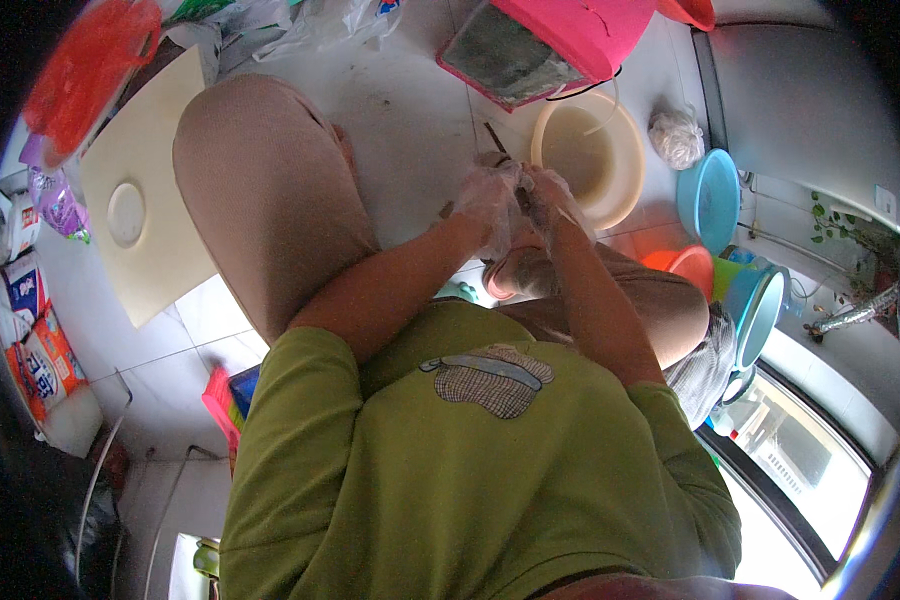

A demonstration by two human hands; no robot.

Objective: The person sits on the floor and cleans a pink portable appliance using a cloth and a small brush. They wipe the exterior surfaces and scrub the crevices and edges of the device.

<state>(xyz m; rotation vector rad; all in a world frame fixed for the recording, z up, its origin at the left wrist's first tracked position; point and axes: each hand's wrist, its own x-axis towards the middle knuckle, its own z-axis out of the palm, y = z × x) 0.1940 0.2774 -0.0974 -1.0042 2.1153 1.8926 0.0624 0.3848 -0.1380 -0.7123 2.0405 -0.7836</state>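
My left hand [489, 196] and my right hand [549, 193] meet in front of my knees, both in clear plastic gloves. A thin dark strip [495, 139] sticks out beyond the fingertips, and a small dark piece [523, 197] shows between the hands. Fingers and crinkled gloves hide most of what they grip, so I cannot tell exactly what it is. Just beyond my right hand stands a cream plastic bucket [639, 169] with cloudy brownish water [577, 154] in it. Above it in view is a bright pink container [570, 37] with a dark grey-green inside.
A cream stool-like panel [161, 262] lies left of my knee. Packets [49, 352] and a red plastic bag [90, 82] line the left side. At the right are a blue basin [709, 199], an orange basin [694, 270], a crumpled plastic bag [676, 139] and a grey appliance-like panel [802, 97].
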